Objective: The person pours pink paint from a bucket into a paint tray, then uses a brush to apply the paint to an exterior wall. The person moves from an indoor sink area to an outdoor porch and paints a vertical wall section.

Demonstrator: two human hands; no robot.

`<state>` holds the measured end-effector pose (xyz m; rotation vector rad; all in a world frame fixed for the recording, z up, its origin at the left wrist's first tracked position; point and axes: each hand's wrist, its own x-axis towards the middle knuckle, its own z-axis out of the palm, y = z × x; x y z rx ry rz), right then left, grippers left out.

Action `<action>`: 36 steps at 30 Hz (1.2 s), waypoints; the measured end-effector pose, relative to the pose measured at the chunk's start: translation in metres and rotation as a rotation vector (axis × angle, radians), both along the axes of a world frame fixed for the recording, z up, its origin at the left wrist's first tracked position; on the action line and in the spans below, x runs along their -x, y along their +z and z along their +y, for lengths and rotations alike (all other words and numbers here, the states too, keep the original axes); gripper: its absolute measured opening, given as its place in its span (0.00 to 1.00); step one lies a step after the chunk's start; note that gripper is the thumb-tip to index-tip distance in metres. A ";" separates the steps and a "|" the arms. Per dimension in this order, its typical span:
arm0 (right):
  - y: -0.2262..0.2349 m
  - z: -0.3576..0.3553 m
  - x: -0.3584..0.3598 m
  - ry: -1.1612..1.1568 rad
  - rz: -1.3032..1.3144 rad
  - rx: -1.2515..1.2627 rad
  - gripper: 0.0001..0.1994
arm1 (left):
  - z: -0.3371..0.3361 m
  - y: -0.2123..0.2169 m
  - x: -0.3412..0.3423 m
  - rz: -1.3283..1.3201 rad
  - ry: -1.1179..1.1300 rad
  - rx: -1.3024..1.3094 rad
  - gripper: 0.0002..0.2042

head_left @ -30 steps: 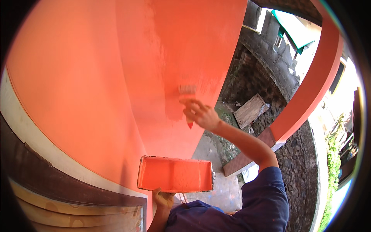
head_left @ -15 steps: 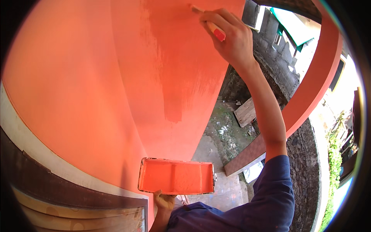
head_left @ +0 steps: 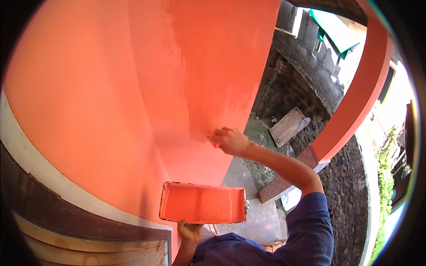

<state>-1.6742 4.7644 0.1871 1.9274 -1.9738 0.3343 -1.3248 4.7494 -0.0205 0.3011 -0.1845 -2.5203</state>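
Note:
My left hand (head_left: 190, 230) grips the near edge of a paint tray (head_left: 202, 203), a rectangular one coated with orange paint inside and smudged dark along its rim. Higher up and to the right, my right hand (head_left: 230, 141) is closed around a paintbrush (head_left: 216, 145). Only a bit of the brush's red-marked handle shows; its bristle end, by the wall, is blurred. The orange wall (head_left: 208, 80) carries a darker, fresher-looking band of paint that runs down to about where the brush is. Paler orange lies to the left of that band.
A window frame (head_left: 88, 239) with a pale sill fills the lower left. An orange pillar (head_left: 355, 119) curves along the right, in front of a rough stone wall (head_left: 348, 186). Beyond the painted wall, a wooden board (head_left: 288, 126) lies on the ground. Tiled floor (head_left: 248, 221) shows below.
My right hand has come down the wall with the paintbrush, from near the top to the lower end of the darker band. The paint tray stays almost where it was.

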 end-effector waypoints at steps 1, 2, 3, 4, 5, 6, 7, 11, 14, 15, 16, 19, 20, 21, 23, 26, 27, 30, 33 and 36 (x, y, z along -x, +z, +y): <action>0.025 -0.010 0.010 -0.004 -0.008 0.082 0.09 | -0.002 -0.012 -0.002 0.039 -0.019 0.005 0.31; 0.057 -0.012 0.015 -0.049 -0.002 0.134 0.09 | -0.003 -0.019 -0.002 0.078 -0.038 0.011 0.31; 0.093 -0.012 0.014 -0.093 0.003 0.188 0.09 | -0.002 -0.017 -0.002 0.053 -0.025 -0.004 0.30; 0.130 -0.010 0.009 -0.085 0.082 0.324 0.06 | -0.001 -0.012 -0.001 0.029 -0.006 -0.018 0.30; 0.163 -0.007 0.000 -0.075 0.162 0.454 0.04 | 0.001 -0.009 -0.001 0.006 0.013 -0.040 0.30; 0.188 -0.004 -0.010 -0.068 0.262 0.600 0.05 | 0.002 -0.010 -0.001 0.000 0.021 -0.033 0.29; 0.202 0.000 -0.014 -0.071 0.298 0.671 0.08 | 0.003 -0.011 -0.001 -0.009 0.029 -0.025 0.29; 0.161 0.007 -0.011 -0.073 0.465 0.674 0.16 | 0.004 -0.011 -0.002 -0.023 0.032 0.010 0.28; 0.041 0.022 0.008 -0.048 0.545 0.409 0.13 | 0.006 -0.009 0.005 0.017 0.017 -0.014 0.28; -0.001 0.026 0.009 -0.034 0.534 0.312 0.12 | 0.005 -0.011 0.005 0.014 0.011 -0.017 0.29; -0.032 0.026 0.001 0.006 0.456 0.234 0.10 | 0.004 -0.017 0.005 0.007 0.013 -0.020 0.29; -0.076 0.022 -0.008 0.005 0.148 0.034 0.10 | 0.001 -0.026 0.005 0.028 -0.002 -0.023 0.30; -0.079 0.017 -0.012 0.003 0.025 -0.032 0.10 | -0.001 -0.027 0.003 0.039 -0.003 -0.020 0.30; -0.067 0.013 -0.008 -0.015 -0.006 -0.018 0.12 | -0.001 -0.024 0.002 0.034 -0.008 -0.008 0.30; -0.022 -0.002 0.011 -0.058 -0.024 0.042 0.15 | -0.003 -0.017 0.003 0.022 -0.010 0.015 0.30; 0.078 -0.003 0.008 -0.095 0.110 0.332 0.20 | 0.000 -0.004 0.004 -0.034 0.030 -0.019 0.30; 0.106 0.003 0.001 -0.102 0.137 0.417 0.20 | -0.002 -0.019 0.001 0.019 0.004 -0.003 0.30; 0.137 0.012 -0.003 -0.077 0.371 0.733 0.19 | 0.001 -0.016 0.002 0.020 0.009 -0.023 0.27; 0.093 0.013 0.005 -0.135 0.457 0.747 0.17 | 0.003 -0.008 0.003 -0.049 0.028 -0.019 0.26; 0.015 0.018 0.004 -0.057 0.422 0.550 0.14 | 0.002 -0.008 0.001 -0.056 0.020 -0.018 0.25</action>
